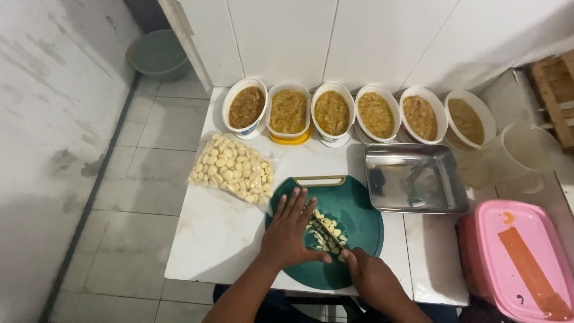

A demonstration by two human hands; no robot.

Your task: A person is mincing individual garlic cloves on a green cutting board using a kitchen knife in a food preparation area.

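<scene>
1. Left hand (289, 236) is lying flat, fingers spread, pressing down on the garlic pieces (323, 232) on the green round cutting board (353, 209); its grip is open, closing on nothing.
2. Right hand (372, 276) is sitting at the near edge of the board, grip closed around a knife (329, 230) handle; the blade is running up-left through the garlic, close under the left fingertips.
3. The garlic being cut is sitting near the board's middle; the board is resting at the near edge of the white worktop (215, 239).
4. Risk, as a judgement: the blade is working right beside the left thumb and fingers, so a slip could be nicking them; small cloves could be rolling or skidding out from under the flat palm.
5. Risk: the board is overhanging or at least touching the near worktop edge, so hard pressure could be tipping or sliding it; cannot tell how far it overhangs.
6. A clear bag of peeled garlic cloves (232, 169) is lying just left of the board, touching or nearly touching its rim.
7. A steel tray (414, 179) is sitting just right of the board's far side, crowding the knife side.
8. Six tubs of brown paste (332, 112) are lining the far edge.
9. A pink lidded box (517, 257) is sitting at the right near corner, and a clear jug (529, 149) is standing at the right edge.
</scene>
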